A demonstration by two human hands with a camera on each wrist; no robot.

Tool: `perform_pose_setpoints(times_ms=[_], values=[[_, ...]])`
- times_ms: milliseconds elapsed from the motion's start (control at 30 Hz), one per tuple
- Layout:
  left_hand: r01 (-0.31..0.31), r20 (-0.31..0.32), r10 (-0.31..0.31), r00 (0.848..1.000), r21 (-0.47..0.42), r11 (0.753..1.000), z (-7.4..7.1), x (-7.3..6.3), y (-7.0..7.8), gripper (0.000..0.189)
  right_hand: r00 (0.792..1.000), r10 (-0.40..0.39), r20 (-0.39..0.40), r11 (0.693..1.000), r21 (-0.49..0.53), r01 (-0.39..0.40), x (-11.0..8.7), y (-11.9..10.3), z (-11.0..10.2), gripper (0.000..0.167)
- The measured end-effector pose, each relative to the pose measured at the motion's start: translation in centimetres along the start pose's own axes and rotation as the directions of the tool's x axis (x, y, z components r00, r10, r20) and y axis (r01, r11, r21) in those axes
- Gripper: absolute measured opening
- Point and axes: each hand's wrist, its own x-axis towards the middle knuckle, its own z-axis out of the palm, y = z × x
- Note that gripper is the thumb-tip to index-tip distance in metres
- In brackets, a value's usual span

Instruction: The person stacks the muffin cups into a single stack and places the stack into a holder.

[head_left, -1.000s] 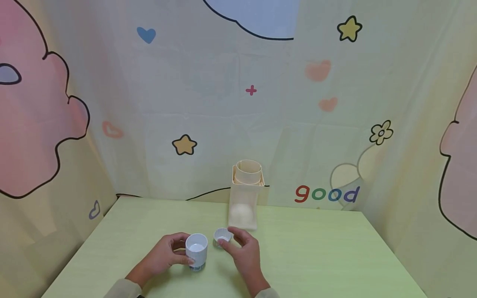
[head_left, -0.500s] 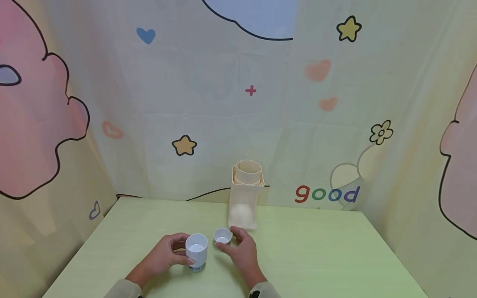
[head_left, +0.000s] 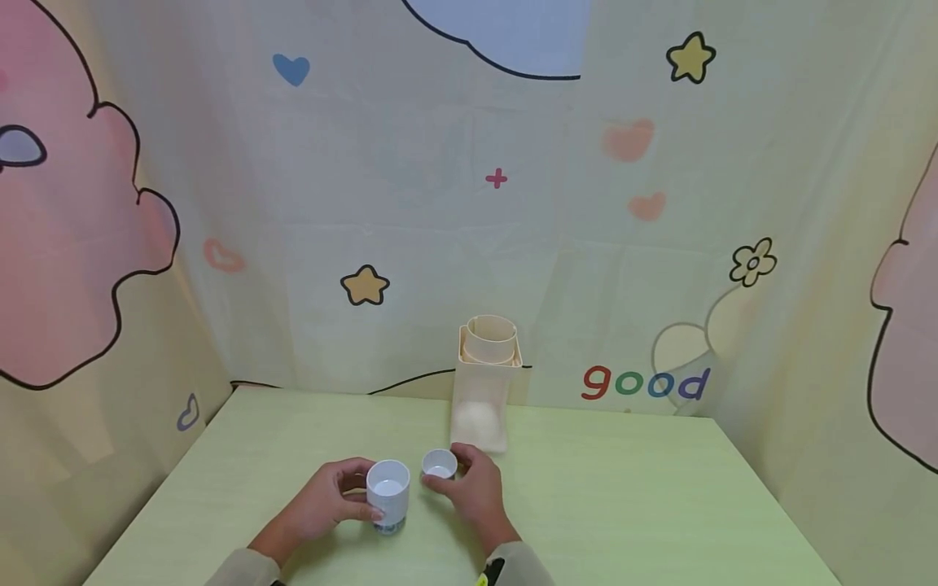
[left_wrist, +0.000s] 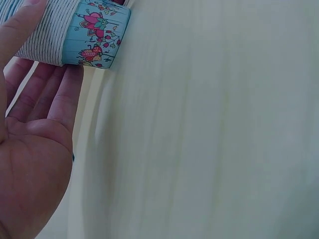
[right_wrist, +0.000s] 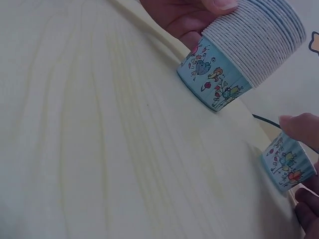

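My left hand (head_left: 320, 500) grips a stack of small paper cups (head_left: 388, 493), thumb on the near side and fingers behind. Ribbed rims are packed close together above a light-blue base cup printed with flowers, as the left wrist view shows; inside, the stack is white. To its right, a single small paper cup (head_left: 440, 465) in the same print stands upright on the table. Thumb and fingers of my right hand (head_left: 475, 491) hold this cup from the right, the thumb near its rim in the right wrist view.
Behind the cups, against the backdrop, stands a cream-coloured holder (head_left: 479, 399) with a round tube (head_left: 491, 338) in its top. Pale green-yellow table (head_left: 623, 496) extends to both sides. Printed cloth (head_left: 440, 179) encloses the back and sides.
My right hand has shifted slightly and its forearm has swung a little to the left, uncovering more of the single cup. The left hand and its stack stay in place.
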Motion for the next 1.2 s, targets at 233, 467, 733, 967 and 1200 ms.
perform_pose_setpoints(times_ms=[233, 467, 733, 967, 1200], values=[[-0.002, -0.002, 0.002, 1.000, 0.001, 1.000, 0.0, 0.1, -0.2, 0.061, 1.000, -0.002, 0.002, 1.000, 0.009, 0.002, 0.2, 0.2, 0.1, 0.067], [0.034, -0.011, -0.034, 0.999, 0.015, 0.999, -0.1, 0.2, -0.5, 0.060, 0.999, 0.022, 0.036, 1.000, 0.011, -0.022, 0.2, -0.2, -0.2, 0.065], [0.024, -0.008, -0.024, 1.000, 0.005, 1.000, -0.1, 0.0, -0.2, 0.060, 0.997, 0.048, 0.060, 0.999, 0.016, -0.049, 0.1, -0.2, -0.5, 0.060], [0.020, -0.009, -0.020, 1.000, -0.018, 1.000, 0.1, 0.0, -0.1, 0.060, 0.997, -0.013, 0.072, 0.999, 0.052, 0.009, -0.6, -0.8, -1.3, 0.058], [0.015, -0.010, -0.015, 1.000, -0.020, 1.000, 0.1, 0.0, 0.0, 0.060, 0.990, -0.029, 0.137, 0.985, 0.173, 0.005, -1.6, -2.2, -2.4, 0.058]])
